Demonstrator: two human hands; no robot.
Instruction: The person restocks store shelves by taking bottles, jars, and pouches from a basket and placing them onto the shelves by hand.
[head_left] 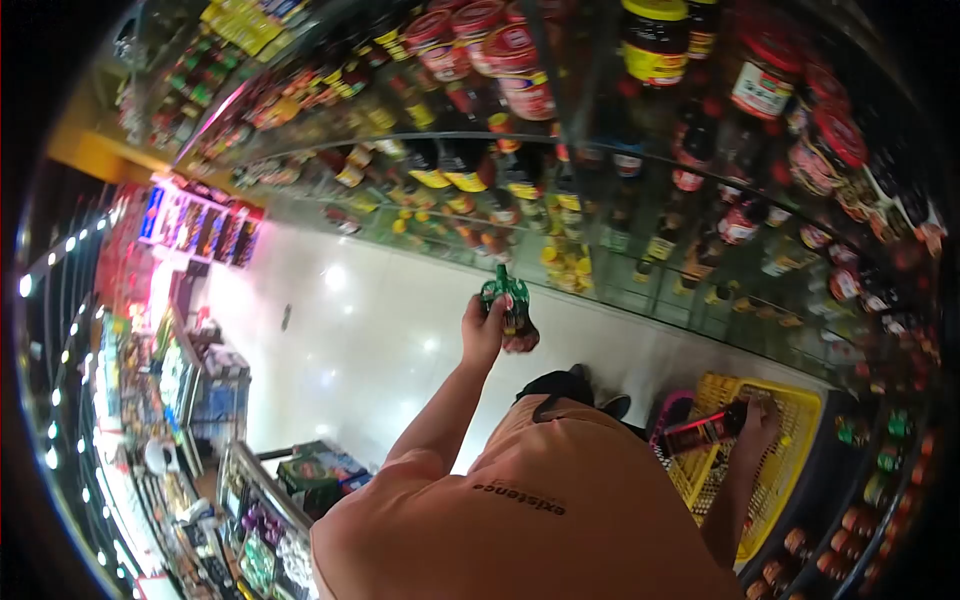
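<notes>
My left hand (484,328) is closed on a small bottle (515,308) with a green top and a reddish-brown lower part, held out over the pale floor in front of the shelves. Its label is too small to read. At the lower right, my right hand (762,420) grips one end of a dark bottle with a red label (700,430). That bottle lies tilted over a yellow plastic basket (805,440); whether it touches the basket I cannot tell. A magenta curved edge (665,415) shows beside the basket.
Glass shelves (640,285) with jars and bottles run along the top and right. Red-lidded tubs (515,60) stand above. The white tiled floor (340,310) stretches left to a lit display rack (200,225). A counter with goods (260,490) and a green box (315,475) stand lower left.
</notes>
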